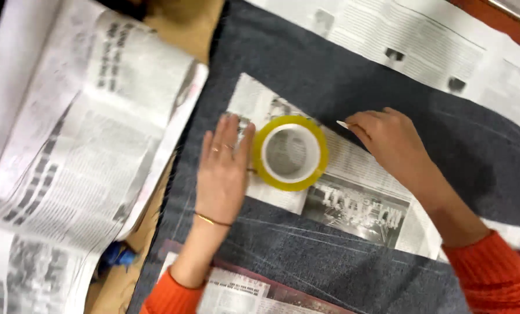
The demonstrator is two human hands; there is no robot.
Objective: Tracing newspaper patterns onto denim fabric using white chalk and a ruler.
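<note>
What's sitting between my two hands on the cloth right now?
In the head view, a yellow roll of tape lies on a newspaper piece between your left hand and right hand.

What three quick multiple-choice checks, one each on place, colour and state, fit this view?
1. The tape roll lies on:
A a newspaper piece
B bare wood
C a red tray

2. The tape roll is:
A blue
B yellow
C black

3. The left hand is:
A lying flat
B closed in a fist
C lifted away

Key: 1 A, printed paper shows under it, on the dark cloth. 2 B, its ring is yellow. 3 A, the palm is down beside the roll, while the right hand pinches a small white piece.
</note>
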